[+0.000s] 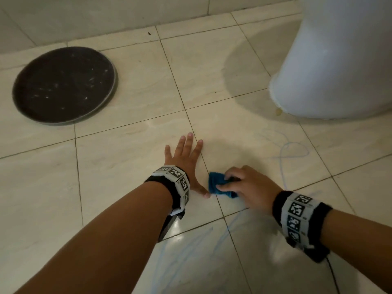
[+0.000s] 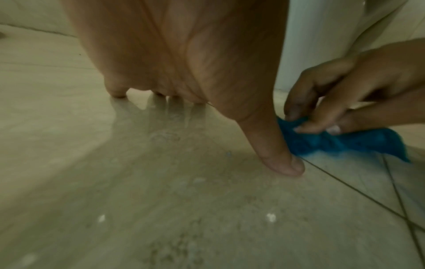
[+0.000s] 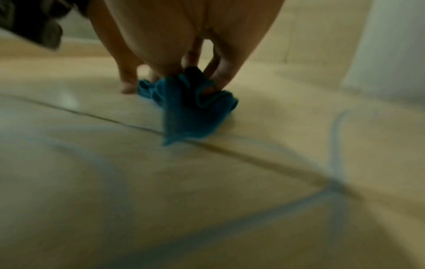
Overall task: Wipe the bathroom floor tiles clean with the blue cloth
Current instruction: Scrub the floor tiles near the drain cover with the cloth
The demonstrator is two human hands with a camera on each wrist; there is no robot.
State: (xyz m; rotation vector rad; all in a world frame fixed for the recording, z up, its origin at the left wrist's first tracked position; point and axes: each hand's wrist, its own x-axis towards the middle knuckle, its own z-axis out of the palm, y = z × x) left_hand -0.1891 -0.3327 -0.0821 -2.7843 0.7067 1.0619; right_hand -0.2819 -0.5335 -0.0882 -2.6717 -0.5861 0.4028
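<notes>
blue cloth (image 1: 220, 185) bunched in right hand (image 1: 250, 187) fingers | left hand (image 1: 184, 160) flat, thumb touching cloth

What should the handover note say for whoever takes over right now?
Left hand: flat on the floor tiles, fingers spread, holding nothing.
Right hand: grips the bunched blue cloth, which touches the tile beside the left thumb.
Surroundings: toilet base far right, dark round tray far left.
Done: cannot tell how much has been wiped.
Left: faint blue streaks show right of the cloth and nearer the person; wipe those.
</notes>
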